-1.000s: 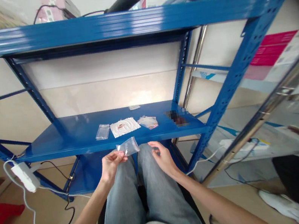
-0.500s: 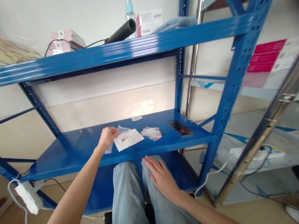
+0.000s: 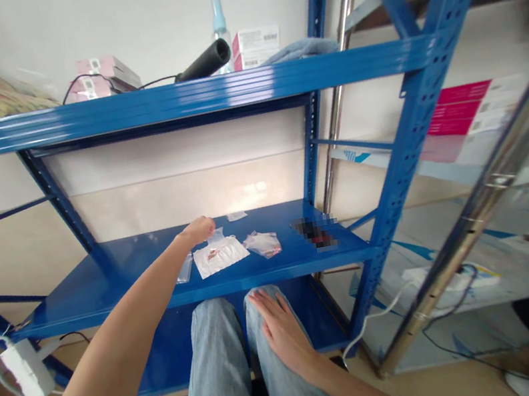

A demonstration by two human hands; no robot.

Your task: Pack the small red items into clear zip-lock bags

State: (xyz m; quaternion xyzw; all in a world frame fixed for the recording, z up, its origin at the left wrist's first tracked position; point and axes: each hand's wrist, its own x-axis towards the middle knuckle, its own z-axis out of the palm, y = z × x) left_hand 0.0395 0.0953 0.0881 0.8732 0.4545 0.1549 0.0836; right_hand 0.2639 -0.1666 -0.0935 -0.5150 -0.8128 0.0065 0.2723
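Seated close to a blue shelf (image 3: 125,307), you are resting your right hand (image 3: 283,333), open and holding nothing, on your denim-clad right leg (image 3: 284,391), while your left forearm (image 3: 131,342) is reaching over the shelf's front edge. That low-running forearm is possibly risking a brush against the flat clear bag (image 3: 185,269) beside it, which could be slid out of place. Farther in, the small clear bag (image 3: 216,235) is lying across or hanging just over the back edge of the white packet (image 3: 222,256), with your left hand (image 3: 201,227) apparently pinching its top edge between closed fingers. Thin, slick film is likely inviting a slip from so narrow a hold, and its overlap with the packet could be causing a drag on the packet or the dark bits upon it. A second earlier, your right hand was hovering above your lap and the small bag was hanging in front of the shelf; now the hand is lying on the leg and the bag is sitting deeper in, farther right than half a second ago. The bag with pink bits (image 3: 263,244) is staying put alongside.
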